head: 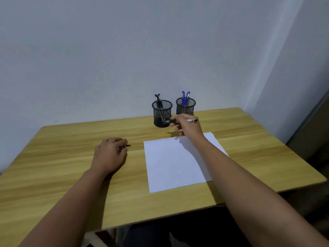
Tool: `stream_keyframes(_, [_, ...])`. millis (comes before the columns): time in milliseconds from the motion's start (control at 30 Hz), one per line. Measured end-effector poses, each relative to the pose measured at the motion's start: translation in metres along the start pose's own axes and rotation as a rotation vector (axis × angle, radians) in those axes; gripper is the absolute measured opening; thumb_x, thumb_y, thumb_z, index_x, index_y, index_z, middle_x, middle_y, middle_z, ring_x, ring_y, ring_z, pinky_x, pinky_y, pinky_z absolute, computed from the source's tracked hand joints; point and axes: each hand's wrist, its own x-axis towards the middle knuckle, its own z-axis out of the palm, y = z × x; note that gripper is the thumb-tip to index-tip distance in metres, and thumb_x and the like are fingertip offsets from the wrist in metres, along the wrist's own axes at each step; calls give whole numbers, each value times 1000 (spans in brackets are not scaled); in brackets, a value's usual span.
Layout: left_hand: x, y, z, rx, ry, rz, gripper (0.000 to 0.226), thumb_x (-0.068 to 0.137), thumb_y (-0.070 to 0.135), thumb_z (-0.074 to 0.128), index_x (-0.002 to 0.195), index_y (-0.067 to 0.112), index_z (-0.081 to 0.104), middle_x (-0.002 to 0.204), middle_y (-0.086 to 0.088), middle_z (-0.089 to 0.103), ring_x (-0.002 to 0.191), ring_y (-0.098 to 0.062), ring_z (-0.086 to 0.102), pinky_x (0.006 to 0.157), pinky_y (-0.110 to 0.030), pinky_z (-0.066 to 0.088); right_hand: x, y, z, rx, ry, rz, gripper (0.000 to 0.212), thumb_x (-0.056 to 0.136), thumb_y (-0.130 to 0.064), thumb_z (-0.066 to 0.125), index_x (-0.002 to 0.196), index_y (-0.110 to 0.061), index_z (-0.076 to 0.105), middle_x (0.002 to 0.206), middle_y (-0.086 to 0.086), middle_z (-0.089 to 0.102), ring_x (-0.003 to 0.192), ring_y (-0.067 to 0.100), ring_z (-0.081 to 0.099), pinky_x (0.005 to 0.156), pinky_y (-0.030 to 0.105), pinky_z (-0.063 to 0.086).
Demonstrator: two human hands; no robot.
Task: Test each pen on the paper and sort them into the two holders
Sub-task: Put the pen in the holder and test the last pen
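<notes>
Black-gripped, light and stiff, the pen (183, 120) is pinched mid-barrel by the right hand (187, 125), the left hand (110, 154) closed over another pen (125, 146).

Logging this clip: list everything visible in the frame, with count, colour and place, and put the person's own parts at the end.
Table: one, light wood, fills the lower frame.
Paper: one, white sheet, right of centre on the table.
Left holder: one, black mesh, at the table's far edge.
Right holder: one, black mesh, beside the left holder.
Black pens: apparently two, standing in the left holder.
Blue pens: two, standing in the right holder.
Held pen: one, black grip with a pale barrel, in the right hand.
Small pen: one, dark, mostly hidden under the left hand.
Wall: pale, behind the table.
Left hand: on the table, over the small pen.
Right hand: raised, in front of the holders.
</notes>
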Motion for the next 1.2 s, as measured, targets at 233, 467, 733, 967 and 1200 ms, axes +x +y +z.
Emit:
stream_keyframes(233, [-3, 1, 5, -54, 148, 43, 18, 97, 30, 63, 110, 27, 76, 108, 4, 70, 103, -28, 58, 79, -41, 46, -17, 20, 30, -73, -157, 48, 10, 98, -15, 74, 90, -10, 72, 74, 5, 74, 52, 9, 57, 49, 19, 43])
stream_keyframes(467, [-5, 20, -6, -317, 247, 74, 21, 100, 23, 62, 116, 20, 76, 89, 4, 65, 77, -18, 60, 66, -32, 44, -30, 25, 46, -6, -244, 69, 7, 97, -13, 72, 92, -10, 75, 85, 6, 81, 60, 10, 62, 54, 22, 46])
stream_keyframes(733, [-4, 33, -17, -557, 150, -21, 24, 96, 10, 63, 114, 22, 73, 100, 10, 76, 95, -3, 68, 84, -24, 54, -31, 24, 45, 46, -236, 61, 5, 96, -14, 75, 93, -10, 77, 86, 8, 81, 61, 9, 59, 56, 22, 44])
stream_keyframes(967, [-7, 42, -23, -551, 141, -12, 16, 95, 12, 66, 104, 22, 75, 95, 14, 74, 90, -3, 68, 75, -20, 51, -29, 22, 39, 35, -251, 61, 6, 95, -16, 77, 92, -12, 78, 88, 10, 82, 61, 10, 60, 57, 23, 45])
stream_keyframes(1200, [-7, 47, -36, -549, 13, 73, 13, 92, 16, 74, 101, 23, 79, 94, 14, 76, 89, -4, 69, 78, -24, 53, -34, 18, 26, 4, -333, 99, 8, 94, -18, 81, 96, -10, 81, 94, 11, 82, 63, 10, 57, 57, 22, 46])
